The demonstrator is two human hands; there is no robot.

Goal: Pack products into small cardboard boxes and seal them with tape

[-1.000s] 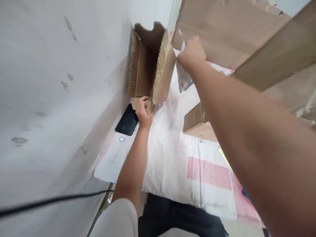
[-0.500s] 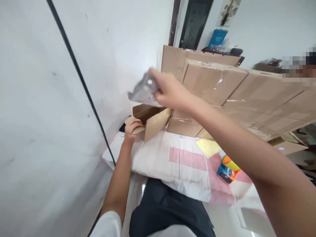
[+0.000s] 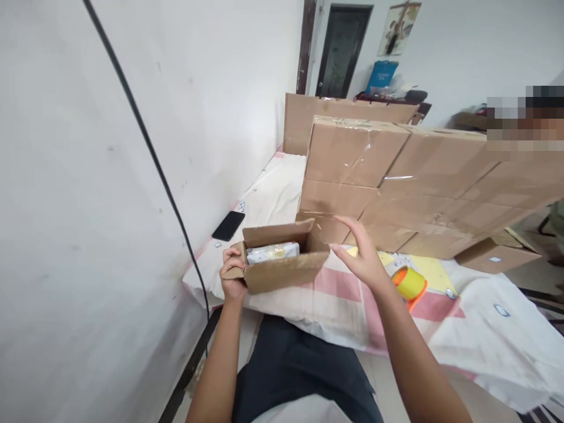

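An open cardboard box [image 3: 286, 274] sits near the front of the cloth-covered surface, its flaps raised. Inside it lies a wrapped white packet [image 3: 273, 252] with a yellowish patch. My left hand [image 3: 233, 273] grips the left end of the box, fingers curled over a flap. At the box's right end is my right hand [image 3: 359, 252], thumb and fingers spread with nothing between them. A tape dispenser [image 3: 409, 285] with a yellow roll and orange body lies to the right of that hand.
Taped cardboard boxes [image 3: 352, 153] are stacked behind. A black phone [image 3: 228, 225] lies by the wall, where a dark cable [image 3: 150, 147] hangs. Yellow sheets [image 3: 434, 271] and another open box [image 3: 496, 255] are to the right. Part of a person [image 3: 524, 117] shows at far right.
The grey-white packet my right hand held above the box now lies inside it. My right hand has let go and moved down to the right. The box has shifted nearer to me.
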